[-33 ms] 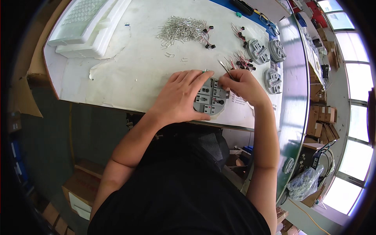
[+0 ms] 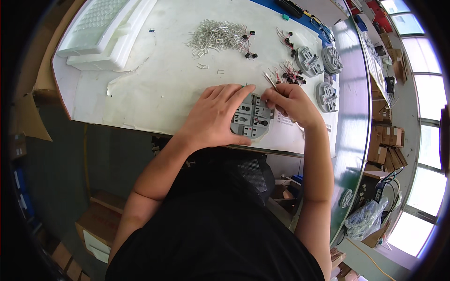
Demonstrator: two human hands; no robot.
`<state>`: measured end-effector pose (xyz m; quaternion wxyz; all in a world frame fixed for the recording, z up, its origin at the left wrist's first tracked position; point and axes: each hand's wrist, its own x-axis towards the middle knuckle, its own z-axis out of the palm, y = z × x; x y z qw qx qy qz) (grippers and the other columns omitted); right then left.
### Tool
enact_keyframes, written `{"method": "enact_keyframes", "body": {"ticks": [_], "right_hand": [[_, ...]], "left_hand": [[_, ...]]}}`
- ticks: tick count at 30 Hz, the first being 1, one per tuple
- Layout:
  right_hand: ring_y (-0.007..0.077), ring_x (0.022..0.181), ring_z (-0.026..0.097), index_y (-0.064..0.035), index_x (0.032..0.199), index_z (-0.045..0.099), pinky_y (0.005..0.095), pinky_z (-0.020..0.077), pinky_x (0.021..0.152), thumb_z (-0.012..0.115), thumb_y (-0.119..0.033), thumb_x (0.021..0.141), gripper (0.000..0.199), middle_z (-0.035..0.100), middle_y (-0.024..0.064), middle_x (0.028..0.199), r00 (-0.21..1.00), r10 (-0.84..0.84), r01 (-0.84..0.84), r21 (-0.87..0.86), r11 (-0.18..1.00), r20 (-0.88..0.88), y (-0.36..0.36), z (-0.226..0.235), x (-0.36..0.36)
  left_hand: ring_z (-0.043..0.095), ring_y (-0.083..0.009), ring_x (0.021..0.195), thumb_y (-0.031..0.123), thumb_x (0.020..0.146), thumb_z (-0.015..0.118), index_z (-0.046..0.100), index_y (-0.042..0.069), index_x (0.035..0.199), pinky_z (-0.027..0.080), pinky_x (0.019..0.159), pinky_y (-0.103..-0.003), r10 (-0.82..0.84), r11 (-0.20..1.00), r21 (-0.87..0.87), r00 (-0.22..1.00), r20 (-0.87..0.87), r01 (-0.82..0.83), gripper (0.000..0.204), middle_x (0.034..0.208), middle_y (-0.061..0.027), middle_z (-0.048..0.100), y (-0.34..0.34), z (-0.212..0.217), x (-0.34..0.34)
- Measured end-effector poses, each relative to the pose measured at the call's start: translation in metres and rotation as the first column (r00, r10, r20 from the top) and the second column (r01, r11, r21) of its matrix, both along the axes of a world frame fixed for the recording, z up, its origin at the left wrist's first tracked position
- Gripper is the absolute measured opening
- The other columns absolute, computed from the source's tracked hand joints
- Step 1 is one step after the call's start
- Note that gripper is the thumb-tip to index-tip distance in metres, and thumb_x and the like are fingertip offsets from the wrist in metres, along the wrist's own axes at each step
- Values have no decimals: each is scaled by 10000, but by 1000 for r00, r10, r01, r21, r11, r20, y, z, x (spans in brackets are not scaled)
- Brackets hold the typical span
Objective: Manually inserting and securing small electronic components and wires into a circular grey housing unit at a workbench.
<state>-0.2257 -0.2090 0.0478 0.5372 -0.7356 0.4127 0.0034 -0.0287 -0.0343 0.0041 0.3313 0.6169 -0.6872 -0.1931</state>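
Note:
A grey round fixture (image 2: 253, 121) with several black-knobbed sockets lies on the white sheet (image 2: 154, 89) near the table's front edge. My left hand (image 2: 213, 117) lies flat over its left half, fingers stretched out together, holding it down. My right hand (image 2: 290, 104) sits at the fixture's upper right edge. It pinches a thin metal tool (image 2: 270, 79) that points up and to the left. Just beyond the tool's tip lie small black parts with red wires (image 2: 291, 75).
A heap of small metal clips (image 2: 215, 37) lies farther back, with two loose ones nearby. Three more grey round fixtures (image 2: 307, 61), (image 2: 332, 58), (image 2: 326, 93) sit at the right. White foam trays (image 2: 101, 28) are stacked at the back left. Cardboard boxes (image 2: 384, 140) stand on the floor to the right.

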Motion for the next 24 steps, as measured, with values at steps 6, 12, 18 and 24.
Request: {"method": "enact_keyframes", "body": {"ticks": [6,12,18,24], "right_hand": [[27,582,468,-21,1078,727,216,366,517,664,-262,1092,249,672,-16,810,937,-241,187,218,958,253,4,-22,-25],[28,597,477,-25,1086,728,215,376,525,663,-273,1094,257,668,-21,810,877,-284,220,200,955,388,8,-34,-35],[26,623,496,-25,1082,733,216,402,545,674,-281,1090,263,655,-27,792,878,-273,218,180,959,393,12,-30,-34],[26,631,499,-22,1078,736,222,415,553,680,-275,1089,260,646,-32,792,864,-268,220,160,962,426,15,-34,-37]], "left_hand": [[691,-304,1123,330,887,877,587,44,1411,538,969,-418,8,987,-152,956,-293,-55,664,1171,-144,701,-7,-3,11],[712,-218,851,126,953,806,715,8,1163,572,816,-342,96,990,-53,893,-440,-132,257,928,-104,738,-21,28,0],[709,-340,870,154,967,763,713,-7,1077,573,798,-435,-92,994,57,992,-87,97,201,955,-159,725,-48,41,-4],[695,-371,885,194,966,754,727,7,1082,564,805,-461,-151,988,54,983,101,146,221,928,-166,710,-58,47,-12]]}}
